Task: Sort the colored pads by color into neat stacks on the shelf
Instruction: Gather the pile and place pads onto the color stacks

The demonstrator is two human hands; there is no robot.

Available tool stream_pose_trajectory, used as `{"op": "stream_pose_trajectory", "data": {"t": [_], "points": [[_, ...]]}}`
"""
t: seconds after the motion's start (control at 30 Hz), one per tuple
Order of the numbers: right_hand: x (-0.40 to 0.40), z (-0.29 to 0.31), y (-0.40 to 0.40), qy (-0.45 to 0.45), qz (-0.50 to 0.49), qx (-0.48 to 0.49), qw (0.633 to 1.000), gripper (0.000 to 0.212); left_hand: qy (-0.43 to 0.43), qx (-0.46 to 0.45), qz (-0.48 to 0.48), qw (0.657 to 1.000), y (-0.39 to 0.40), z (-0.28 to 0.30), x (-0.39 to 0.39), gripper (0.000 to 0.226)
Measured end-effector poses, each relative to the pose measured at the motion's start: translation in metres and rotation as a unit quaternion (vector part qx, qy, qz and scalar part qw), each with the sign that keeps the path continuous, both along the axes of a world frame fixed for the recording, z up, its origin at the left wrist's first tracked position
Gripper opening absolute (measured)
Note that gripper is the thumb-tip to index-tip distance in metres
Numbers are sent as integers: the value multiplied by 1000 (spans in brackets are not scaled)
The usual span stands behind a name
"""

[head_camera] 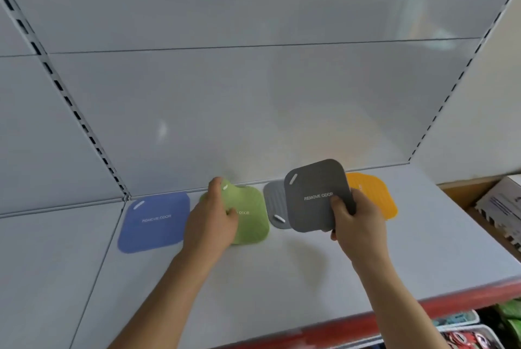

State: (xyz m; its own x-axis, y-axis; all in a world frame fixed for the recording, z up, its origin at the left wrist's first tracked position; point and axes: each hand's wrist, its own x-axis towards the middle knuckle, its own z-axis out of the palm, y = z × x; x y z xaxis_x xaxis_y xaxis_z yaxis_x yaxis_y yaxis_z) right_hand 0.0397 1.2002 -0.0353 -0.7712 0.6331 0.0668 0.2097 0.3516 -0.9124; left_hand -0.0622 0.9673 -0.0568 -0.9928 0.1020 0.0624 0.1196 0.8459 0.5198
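Along the back of the white shelf [282,269] lie colored pads. A blue pad [155,221] lies flat at the left. My left hand [210,221] grips the left side of a green pad [251,219], whose far edge is bent up. My right hand [358,224] holds a dark grey pad [317,196] printed "REMOVE ODOR", lifted and tilted above the shelf. Under it another grey pad [275,202] lies on the shelf, mostly hidden. An orange pad [372,193] lies behind my right hand, partly covered.
A slotted upright [64,97] marks the left side of the bay and the back wall [253,108] rises behind the pads. Cardboard boxes [496,207] stand to the right. The shelf's front edge is red [394,317], with packaged goods [479,331] below.
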Motion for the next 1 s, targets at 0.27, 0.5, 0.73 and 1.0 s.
{"op": "stream_pose_trajectory", "data": {"t": [0.27, 0.5, 0.73, 1.0], "points": [[-54, -19, -12, -87, 54, 183, 978, 32, 95, -189, 4, 977, -6, -8, 1, 68], [-57, -29, -8, -141, 54, 398, 905, 54, 119, -179, -32, 976, -3, -10, -1, 51], [-52, -24, 13, -73, 112, 434, 891, 54, 158, -172, -22, 972, 7, 5, 10, 44], [-28, -30, -16, -1, 245, 433, 867, 58, 165, -192, 54, 966, -2, 6, 58, 64]]}}
